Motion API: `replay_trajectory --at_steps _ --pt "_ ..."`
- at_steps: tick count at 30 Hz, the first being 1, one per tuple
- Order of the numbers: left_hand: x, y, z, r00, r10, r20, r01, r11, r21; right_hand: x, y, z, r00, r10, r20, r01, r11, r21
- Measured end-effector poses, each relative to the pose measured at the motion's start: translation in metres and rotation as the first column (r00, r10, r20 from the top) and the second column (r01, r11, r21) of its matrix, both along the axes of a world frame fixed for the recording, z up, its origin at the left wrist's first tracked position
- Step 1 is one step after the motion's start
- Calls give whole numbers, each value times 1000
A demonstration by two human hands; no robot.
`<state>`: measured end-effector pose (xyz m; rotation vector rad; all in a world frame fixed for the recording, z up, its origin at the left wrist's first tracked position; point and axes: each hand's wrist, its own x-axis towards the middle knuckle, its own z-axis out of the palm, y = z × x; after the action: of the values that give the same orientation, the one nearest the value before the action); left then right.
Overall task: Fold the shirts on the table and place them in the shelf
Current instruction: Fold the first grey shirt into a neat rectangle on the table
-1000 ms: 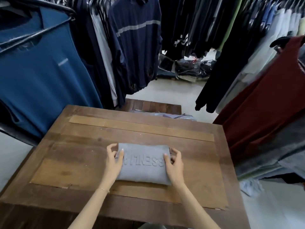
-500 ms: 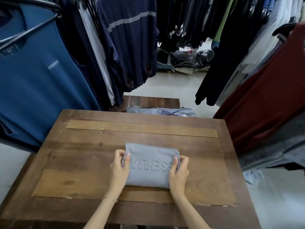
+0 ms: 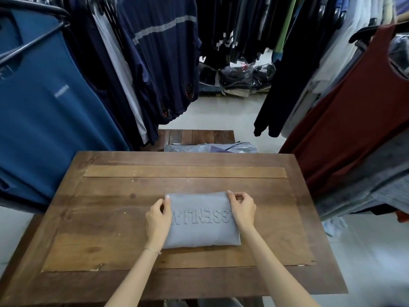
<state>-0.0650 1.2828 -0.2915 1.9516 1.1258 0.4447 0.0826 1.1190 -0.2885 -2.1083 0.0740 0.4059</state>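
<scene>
A grey shirt (image 3: 201, 227), folded into a small rectangle with raised lettering on top, lies near the middle of the wooden table (image 3: 110, 218). My left hand (image 3: 158, 218) holds its left edge, thumb on top near the far corner. My right hand (image 3: 242, 208) pinches the far right corner, fingers curled over the edge. No shelf is in sight.
Racks of hanging clothes crowd both sides: blue shirts (image 3: 44, 107) on the left, a dark red top (image 3: 354, 120) on the right. Beyond the table stands a low wooden bench (image 3: 197, 136) with a plastic-wrapped garment (image 3: 210, 148). Bagged clothes (image 3: 243, 78) lie on the floor farther back.
Both hands slid from the sides of the folded shirt toward its far corners. The camera tilted down a little; the shirt stayed on the table.
</scene>
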Motion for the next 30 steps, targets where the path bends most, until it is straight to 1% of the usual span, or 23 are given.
replay_trajectory --at_steps 2,4,6,7,10,14,16,18,20,23,27,30 --pt "1 1 -4 1000 17 8 -17 1000 3 2 3 -1 997 8 77 -5 999 -40" --pt "-1 1 -8 998 66 4 -66 998 -4 5 4 -1 993 -33 117 43 995 -85" --pt "-5 2 -9 993 115 -3 -115 993 -8 11 3 -7 992 -61 113 73 992 -102" --pt "-8 3 -7 993 114 2 -114 993 -9 12 1 -9 993 -55 108 66 993 -100" --pt "-13 6 -4 995 99 11 -99 995 -5 13 -4 -10 996 -16 82 24 995 -102" --pt "-10 12 -5 982 189 -33 -189 982 -27 4 -7 -6 995 103 21 -102 994 -41" --pt "-6 13 -5 981 189 -30 -191 980 -57 3 -5 -8 991 131 29 -130 991 -27" --pt "-1 15 -2 981 191 -16 -191 977 -94 2 -2 -7 988 135 79 -133 991 -30" --pt "4 16 -1 982 191 -13 -191 977 -97 1 2 -4 979 151 140 -144 988 -55" --pt "9 19 -3 984 175 -27 -176 982 -73 1 10 -3 970 157 183 -140 984 -106" --pt "10 21 -7 986 147 -77 -148 989 0 4 15 -11 966 199 166 -163 965 -205" --pt "4 14 -9 986 143 -87 -139 989 45 1 15 -12 960 236 154 -184 938 -293"
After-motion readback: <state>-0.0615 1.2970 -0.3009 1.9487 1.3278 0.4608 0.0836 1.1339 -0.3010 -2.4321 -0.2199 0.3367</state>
